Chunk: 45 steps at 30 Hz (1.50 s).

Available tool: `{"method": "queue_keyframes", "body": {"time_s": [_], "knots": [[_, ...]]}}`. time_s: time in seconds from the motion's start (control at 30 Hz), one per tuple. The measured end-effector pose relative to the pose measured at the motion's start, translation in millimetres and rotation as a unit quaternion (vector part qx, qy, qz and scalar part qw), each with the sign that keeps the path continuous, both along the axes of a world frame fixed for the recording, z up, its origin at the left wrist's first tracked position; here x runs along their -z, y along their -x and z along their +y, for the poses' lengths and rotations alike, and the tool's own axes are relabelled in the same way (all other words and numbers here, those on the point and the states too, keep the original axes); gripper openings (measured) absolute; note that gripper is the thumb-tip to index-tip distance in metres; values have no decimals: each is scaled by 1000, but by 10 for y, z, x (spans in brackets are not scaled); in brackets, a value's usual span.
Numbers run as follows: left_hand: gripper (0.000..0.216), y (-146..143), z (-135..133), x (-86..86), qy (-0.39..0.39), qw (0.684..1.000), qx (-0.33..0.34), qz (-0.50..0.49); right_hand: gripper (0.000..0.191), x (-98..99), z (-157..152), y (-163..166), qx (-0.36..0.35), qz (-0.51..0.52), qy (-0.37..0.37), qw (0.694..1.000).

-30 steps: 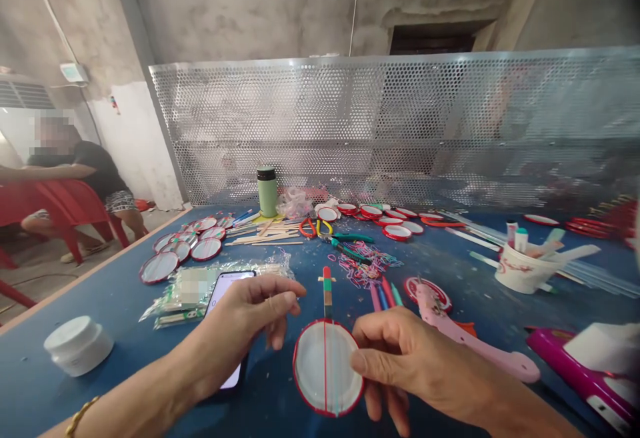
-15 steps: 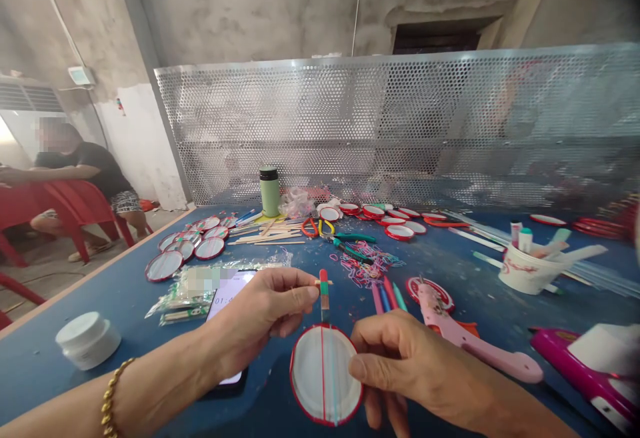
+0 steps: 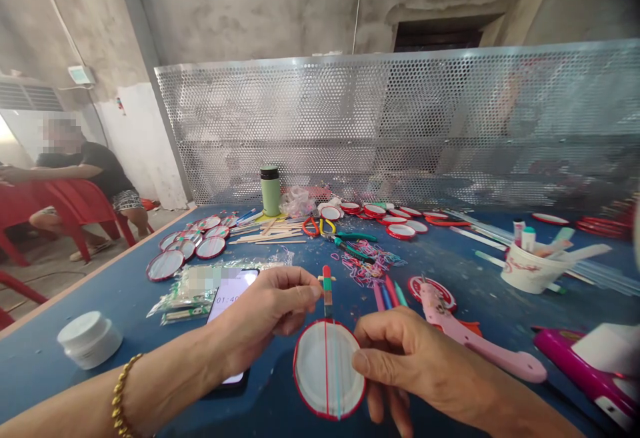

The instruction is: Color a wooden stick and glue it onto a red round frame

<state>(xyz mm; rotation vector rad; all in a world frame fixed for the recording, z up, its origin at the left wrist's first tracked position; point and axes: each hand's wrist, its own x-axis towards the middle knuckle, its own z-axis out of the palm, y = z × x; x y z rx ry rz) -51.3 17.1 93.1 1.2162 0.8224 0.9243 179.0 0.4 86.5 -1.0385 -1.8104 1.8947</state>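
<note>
A small toy banjo (image 3: pixel 314 371) is held upright above the blue table, its round pale face edged in red. One red and one light blue band run lengthwise over the face. Its stick neck (image 3: pixel 327 291) is coloured red and green near the top, with a small wooden crosspiece there. My left hand (image 3: pixel 287 301) pinches the crosspiece's left end between thumb and fingertips. Around the disc's right rim, my right hand (image 3: pixel 395 358) is closed, thumb on the face and fingers behind. Beyond the hands lies a pile of coloured rubber bands (image 3: pixel 367 258).
Left of me are a white jar (image 3: pixel 90 341), a phone (image 3: pixel 227 301) and bagged sticks (image 3: pixel 187 291). To the right lie a pink glue gun (image 3: pixel 480 341), markers (image 3: pixel 390 291) and a paper cup (image 3: pixel 530 271). Pliers (image 3: pixel 350 245) and red-rimmed discs (image 3: pixel 400 231) sit farther back, before a perforated metal screen (image 3: pixel 300 118).
Both hands keep their grip on the toy banjo. It shifts very slightly right and up in view, along with a small shift of the whole scene.
</note>
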Motion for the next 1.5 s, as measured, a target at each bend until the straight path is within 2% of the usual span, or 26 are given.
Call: {"method": "queue_keyframes", "body": {"time_s": [0.43,0.77,1.03,1.3,1.5], "knots": [[19,58,66,-35,-8,1000,2,-18,48,-43,-7,5,17,18,-12,1000],[11,93,118,7,-3,1000,-7,-6,48,-30,15,20,31,34,-11,999],[12,86,129,42,-1,1000,18,25,51,-97,17,39,56,33,-27,998],[18,170,39,-95,-27,997,15,65,53,-139,-7,43,80,21,-41,996],[16,316,9,-110,-31,994,10,103,52,-152,2,42,82,23,-49,995]]}}
